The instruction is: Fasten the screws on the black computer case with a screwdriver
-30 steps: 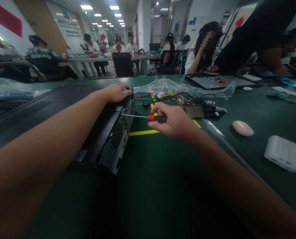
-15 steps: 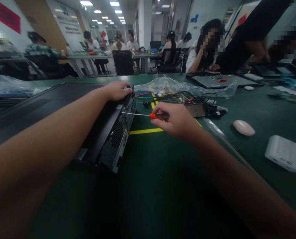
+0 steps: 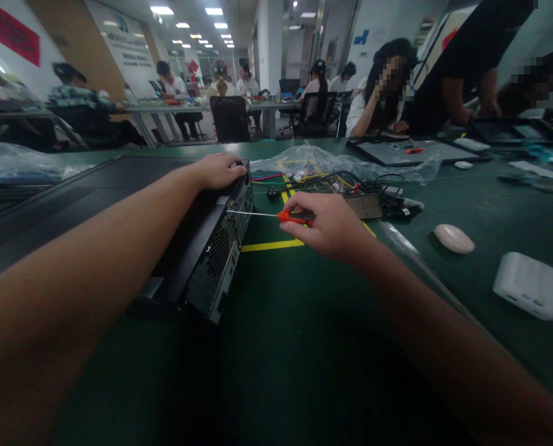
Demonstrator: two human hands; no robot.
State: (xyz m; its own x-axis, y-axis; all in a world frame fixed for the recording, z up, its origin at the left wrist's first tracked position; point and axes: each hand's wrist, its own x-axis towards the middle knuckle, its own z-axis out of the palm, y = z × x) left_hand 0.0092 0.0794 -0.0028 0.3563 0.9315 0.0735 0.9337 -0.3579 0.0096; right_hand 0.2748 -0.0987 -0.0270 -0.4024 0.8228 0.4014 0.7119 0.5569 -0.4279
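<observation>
A black desktop computer case [image 3: 183, 248] lies on its side at the left, its metal rear panel turned to the right. My left hand [image 3: 221, 171] presses on the top at the far rear corner, fingers curled at the edge; the fingertips are partly hidden. In my right hand [image 3: 327, 220] is a screwdriver [image 3: 286, 216] with an orange and black handle, gripped between thumb and fingers. Its thin shaft points left, level, and the tip meets the rear panel near the upper edge. Whether it sits in a screw head is too small to tell.
Behind my right hand lie tangled cables [image 3: 323, 179], a metal box [image 3: 364, 206] and clear plastic wrap [image 3: 314, 155]. A pinkish oval object [image 3: 454, 238] and a white case [image 3: 527, 285] stand at the right. Yellow tape [image 3: 271, 246] marks the green table. People sit across it.
Both hands, the screwdriver and the computer case keep almost the same places. The view has shifted very slightly. At the far right, a standing person's arms have moved a little.
</observation>
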